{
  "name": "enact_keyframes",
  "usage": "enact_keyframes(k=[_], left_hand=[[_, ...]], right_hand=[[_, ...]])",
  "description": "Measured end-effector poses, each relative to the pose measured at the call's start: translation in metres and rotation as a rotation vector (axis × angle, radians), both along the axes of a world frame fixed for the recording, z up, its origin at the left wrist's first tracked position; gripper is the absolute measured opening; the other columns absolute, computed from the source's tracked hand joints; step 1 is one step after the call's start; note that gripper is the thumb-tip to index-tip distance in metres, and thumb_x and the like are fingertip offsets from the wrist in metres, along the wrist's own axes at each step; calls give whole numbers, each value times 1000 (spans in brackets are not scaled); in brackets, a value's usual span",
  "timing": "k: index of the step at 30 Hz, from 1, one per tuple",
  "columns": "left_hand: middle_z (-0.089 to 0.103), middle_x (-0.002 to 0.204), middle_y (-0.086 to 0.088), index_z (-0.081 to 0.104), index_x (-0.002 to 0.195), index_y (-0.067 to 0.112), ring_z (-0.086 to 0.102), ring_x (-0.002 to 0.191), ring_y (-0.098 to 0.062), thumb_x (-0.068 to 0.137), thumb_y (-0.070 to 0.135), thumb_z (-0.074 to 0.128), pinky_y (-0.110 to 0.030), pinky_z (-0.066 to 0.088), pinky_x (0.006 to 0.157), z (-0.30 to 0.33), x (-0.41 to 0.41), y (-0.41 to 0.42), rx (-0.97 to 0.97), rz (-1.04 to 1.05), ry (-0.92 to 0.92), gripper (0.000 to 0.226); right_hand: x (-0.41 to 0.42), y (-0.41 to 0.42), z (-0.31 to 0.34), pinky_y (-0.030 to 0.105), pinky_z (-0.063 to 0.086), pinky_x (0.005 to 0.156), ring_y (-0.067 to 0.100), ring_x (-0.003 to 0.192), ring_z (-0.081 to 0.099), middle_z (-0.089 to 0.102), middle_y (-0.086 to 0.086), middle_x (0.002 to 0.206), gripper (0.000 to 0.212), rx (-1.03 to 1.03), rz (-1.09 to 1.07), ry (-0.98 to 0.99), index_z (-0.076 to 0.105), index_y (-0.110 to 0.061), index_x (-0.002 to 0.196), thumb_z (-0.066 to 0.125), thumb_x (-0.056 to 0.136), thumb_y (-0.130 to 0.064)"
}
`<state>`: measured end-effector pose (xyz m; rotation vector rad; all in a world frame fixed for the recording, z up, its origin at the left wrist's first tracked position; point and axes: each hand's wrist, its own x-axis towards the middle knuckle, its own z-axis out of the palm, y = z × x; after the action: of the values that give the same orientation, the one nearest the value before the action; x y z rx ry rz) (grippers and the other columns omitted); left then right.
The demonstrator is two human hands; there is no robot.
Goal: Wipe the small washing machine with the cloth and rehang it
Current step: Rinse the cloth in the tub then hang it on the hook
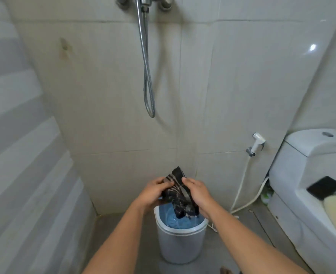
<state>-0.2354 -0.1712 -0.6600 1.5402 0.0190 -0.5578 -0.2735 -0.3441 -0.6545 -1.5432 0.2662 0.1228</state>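
Note:
The small washing machine (180, 245) is a white round tub with a blue inside, standing on the floor by the back wall. Above its open top I hold a dark cloth with pale stripes (180, 191) in both hands. My left hand (153, 192) grips the cloth's left side. My right hand (197, 191) grips its right side. The cloth's lower end hangs down into the tub's mouth. Both forearms reach in from the bottom of the view.
A white toilet (309, 165) stands at the right, with a black object (324, 187) on its seat. A bidet sprayer (257, 143) and its hose hang on the wall. A shower hose (148, 76) loops down from the mixer above.

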Motion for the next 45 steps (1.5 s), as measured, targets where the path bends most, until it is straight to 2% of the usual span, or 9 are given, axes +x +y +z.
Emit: enact_keyframes(k=[10, 15, 19, 22, 27, 31, 36, 42, 45], left_hand=[[73, 74, 3, 63, 87, 23, 68, 62, -8, 90, 29, 75, -23, 55, 57, 117, -3, -4, -11, 219, -191, 14], [77, 86, -4, 74, 96, 17, 72, 82, -18, 95, 38, 66, -34, 56, 75, 162, -5, 3, -183, 279, -204, 23], [73, 72, 2, 73, 106, 16, 70, 70, -12, 99, 20, 62, -32, 56, 74, 195, -1, 23, -215, 256, -302, 13], [64, 75, -5, 73, 107, 14, 63, 59, -10, 96, 7, 60, -29, 57, 65, 220, 4, 45, -123, 271, -381, 19], [57, 67, -6, 62, 69, 18, 54, 64, -22, 93, 14, 53, -32, 44, 60, 263, 15, 103, 84, 385, -507, 26], [62, 74, -6, 63, 78, 16, 56, 71, -22, 92, 18, 55, -34, 44, 64, 289, 36, 152, 189, 481, -598, 16], [66, 99, -4, 65, 104, 26, 63, 82, -19, 92, 7, 56, -32, 51, 65, 327, 64, 196, 305, 461, -814, 24], [61, 110, 10, 68, 97, 30, 61, 100, -6, 95, 0, 54, -19, 48, 87, 352, 123, 253, 662, 494, -1257, 33], [64, 110, 13, 76, 106, 22, 64, 97, -6, 94, 0, 57, -20, 52, 88, 349, 163, 280, 912, 538, -1449, 32]], right_hand=[[14, 4, 93, 37, 58, 86, 14, 92, 69, 70, -5, 99, 55, -394, -202, -305, 62, -28, 112, 67, 79, -72], [19, 30, 146, 41, 60, 86, 22, 86, 75, 78, 9, 90, 58, -196, -38, -298, 76, -11, 93, 64, 86, -68], [26, 48, 181, 39, 61, 84, 22, 89, 77, 80, 6, 89, 38, -18, 22, -346, 80, -15, 93, 71, 89, -53], [39, 59, 203, 33, 57, 76, 20, 81, 75, 79, 4, 85, 30, -41, 56, -334, 79, -14, 91, 64, 97, -39], [62, 77, 245, 29, 35, 67, 20, 67, 50, 53, 6, 71, 21, -171, 44, -390, 58, -14, 73, 54, 93, -17], [89, 99, 285, 31, 57, 82, 18, 91, 71, 76, 3, 99, 19, -186, 94, -469, 73, -18, 99, 55, 99, -12], [125, 140, 326, 33, 58, 87, 15, 92, 75, 79, -2, 96, 33, -341, 337, -630, 76, -26, 94, 74, 84, -58], [212, 201, 361, 20, 49, 63, 12, 67, 64, 71, 7, 71, 26, -487, 360, -764, 72, -5, 77, 74, 92, -26], [261, 237, 364, 21, 46, 71, 9, 76, 62, 70, -6, 82, 9, -591, 325, -899, 72, -23, 84, 71, 92, -19]])
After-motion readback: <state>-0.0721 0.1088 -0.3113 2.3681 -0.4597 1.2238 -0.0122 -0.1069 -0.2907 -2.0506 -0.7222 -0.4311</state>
